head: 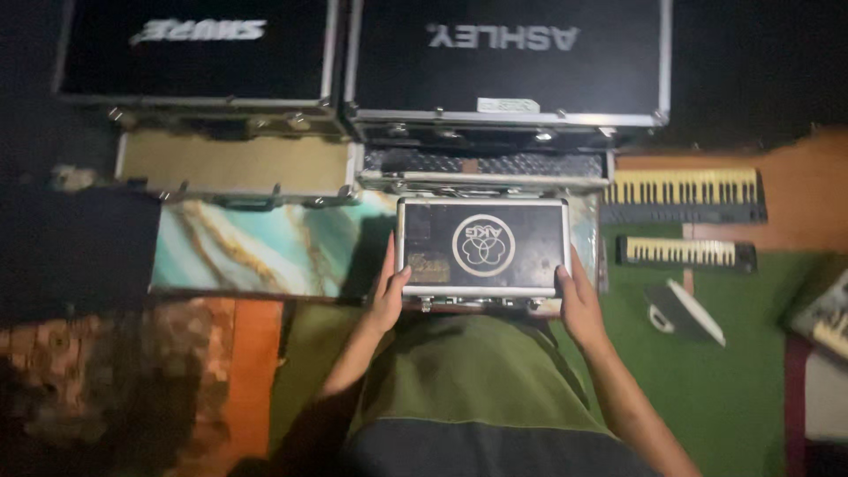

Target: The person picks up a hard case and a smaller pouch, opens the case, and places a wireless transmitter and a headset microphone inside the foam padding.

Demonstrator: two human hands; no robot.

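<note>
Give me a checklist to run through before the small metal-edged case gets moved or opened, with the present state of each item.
1. Left hand grips the left side of the small black case with silver metal edges: ok.
2. Right hand grips its right side: ok.
3. Lid shut flat: ok.
4. Front latches fastened: cannot tell, too dim and blurred.
5. Case sits level: ok, resting at the person's lap on the green cloth.
6. Room behind: not ok, the silver diamond-plate case lies close behind, and the two keyboards are to the right.
</note>
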